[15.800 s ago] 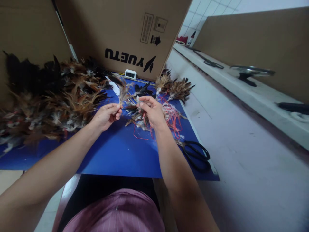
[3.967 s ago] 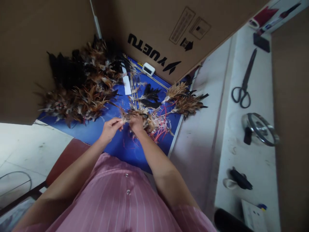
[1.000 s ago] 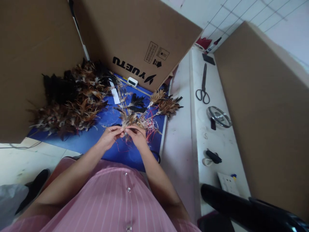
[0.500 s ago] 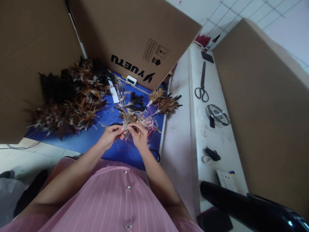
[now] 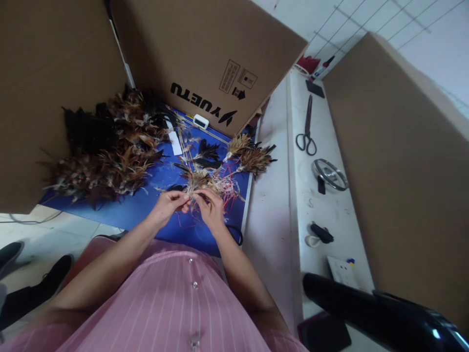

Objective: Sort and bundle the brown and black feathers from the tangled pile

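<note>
Both hands meet over the near part of a blue tabletop [image 5: 146,220]. My left hand [image 5: 170,206] is closed, thumb and forefinger pinching the base of a small feather bunch [image 5: 194,181]. My right hand [image 5: 210,206] pinches the same bunch from the other side, fingertips almost touching the left ones. The bunch is pale brown and points away from me. Just right of it lies a tangle of pink and white strings [image 5: 229,188]. Black feathers [image 5: 207,150] and two tan feather bunches [image 5: 252,159] lie beyond. Exactly what sits between the fingertips is too small to make out.
A large heap of brown and black feathers [image 5: 106,146] covers the table's left side. Tall cardboard [image 5: 205,44] walls the back. On the white ledge at right are scissors [image 5: 307,129], a metal ring-shaped object [image 5: 330,174] and a black tube [image 5: 366,303]. Someone's shoes [image 5: 54,274] show at lower left.
My hands stay at the bunch with hardly any movement. At lower left, another person's shoes and dark leg have come further into view. The camera has shifted slightly.
</note>
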{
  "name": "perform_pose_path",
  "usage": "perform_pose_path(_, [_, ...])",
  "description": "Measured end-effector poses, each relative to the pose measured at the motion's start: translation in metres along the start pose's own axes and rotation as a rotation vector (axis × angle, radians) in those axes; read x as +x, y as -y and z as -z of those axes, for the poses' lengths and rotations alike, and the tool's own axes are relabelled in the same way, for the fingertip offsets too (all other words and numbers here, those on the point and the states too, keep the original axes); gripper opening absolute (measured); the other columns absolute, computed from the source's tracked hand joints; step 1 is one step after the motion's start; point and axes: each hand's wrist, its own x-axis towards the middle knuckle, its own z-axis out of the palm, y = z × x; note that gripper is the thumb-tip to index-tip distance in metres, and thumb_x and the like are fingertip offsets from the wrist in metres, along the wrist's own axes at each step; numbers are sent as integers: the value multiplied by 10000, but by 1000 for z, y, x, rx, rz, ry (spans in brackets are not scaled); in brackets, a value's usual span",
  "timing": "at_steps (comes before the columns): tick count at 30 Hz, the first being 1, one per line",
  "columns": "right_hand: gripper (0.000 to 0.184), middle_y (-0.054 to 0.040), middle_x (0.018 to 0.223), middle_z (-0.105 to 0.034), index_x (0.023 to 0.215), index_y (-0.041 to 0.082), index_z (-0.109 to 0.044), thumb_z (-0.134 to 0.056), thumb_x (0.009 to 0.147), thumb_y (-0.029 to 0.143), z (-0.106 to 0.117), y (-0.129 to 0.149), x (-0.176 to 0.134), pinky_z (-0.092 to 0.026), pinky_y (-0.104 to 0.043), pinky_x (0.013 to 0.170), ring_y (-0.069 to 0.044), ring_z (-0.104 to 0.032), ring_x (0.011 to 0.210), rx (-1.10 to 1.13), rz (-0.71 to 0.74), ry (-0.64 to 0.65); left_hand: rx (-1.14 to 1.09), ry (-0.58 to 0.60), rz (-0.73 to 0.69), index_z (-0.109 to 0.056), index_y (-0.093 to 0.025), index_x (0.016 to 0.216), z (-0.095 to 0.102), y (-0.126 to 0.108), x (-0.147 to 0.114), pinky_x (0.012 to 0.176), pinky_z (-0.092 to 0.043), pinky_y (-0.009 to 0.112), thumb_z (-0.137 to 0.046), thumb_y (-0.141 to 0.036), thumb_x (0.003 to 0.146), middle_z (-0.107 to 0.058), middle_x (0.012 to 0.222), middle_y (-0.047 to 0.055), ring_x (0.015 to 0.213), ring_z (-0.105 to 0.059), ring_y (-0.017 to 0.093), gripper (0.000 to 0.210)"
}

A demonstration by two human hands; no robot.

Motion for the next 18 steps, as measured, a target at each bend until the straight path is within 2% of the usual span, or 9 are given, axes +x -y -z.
perform_pose_path(14, [169,-39,841,-689,845,229,-698,-594,873,358,-15,-5,-14,-489,-292,796,-171,-636,826,109,-66,37,73,-17,-25,-719,-132,712,10,9,-13,526,-473,257,-828,-424,602,-666,633,41,515,-576,118,331])
perform_pose_path(18, [165,-33,874,-698,885,223,-685,-651,809,365,-18,-13,-18,-506,-281,766,-164,-641,800,201,-208,11,109,-62,-26,-724,-135,691,21,17,-19,523,-467,248,-830,-428,597,-654,591,34,494,-556,109,326])
